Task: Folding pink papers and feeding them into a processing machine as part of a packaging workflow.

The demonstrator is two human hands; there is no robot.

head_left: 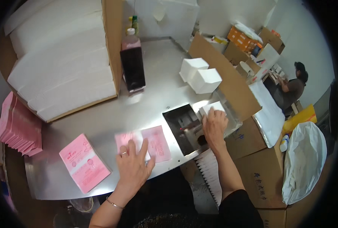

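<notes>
My left hand (135, 165) lies with its fingers spread over a folded white tissue (139, 137), which rests on a flat pink printed wrapper (158, 146). The tissue is partly hidden under the fingers. At the right of the metal table, my right hand (215, 125) curls its fingers over a small white stack of tissues (214, 108), beside a dark rectangular opening (183, 127) in the tabletop. Left of my left hand sits a pile of pink printed wrappers (84, 162).
Two white tissue blocks (204, 78) stand farther back, near an upright cardboard panel (222, 70). A dark-fronted bottle (133, 68) stands beside a large carton of white stacks (66, 64). Pink packets (20, 125) line the left edge. Another person (292, 89) sits at far right.
</notes>
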